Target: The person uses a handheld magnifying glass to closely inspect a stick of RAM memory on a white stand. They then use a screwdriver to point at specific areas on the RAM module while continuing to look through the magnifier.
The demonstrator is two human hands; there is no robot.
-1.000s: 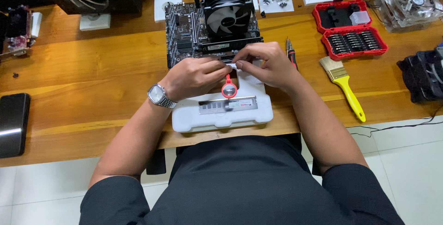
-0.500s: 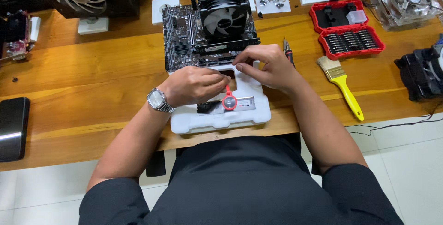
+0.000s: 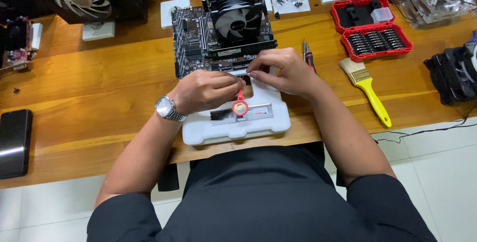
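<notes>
The left grip [image 3: 208,90] was closed around a small red-handled tool [image 3: 240,104] whose round end hung over the white plastic tray [image 3: 236,125], while the right grip [image 3: 285,73] pinched narrowly at something too small to identify at the tray's far edge, just beside the left fingertips. The tray lay on the near edge of the wooden desk [image 3: 99,78], touching the near side of the motherboard [image 3: 198,48] with its black fan cooler [image 3: 236,21]. To the right lay a screwdriver [image 3: 309,56], a yellow-handled brush [image 3: 366,90] and a red bit case [image 3: 371,26]; a dark phone [image 3: 14,142] lay far left.
</notes>
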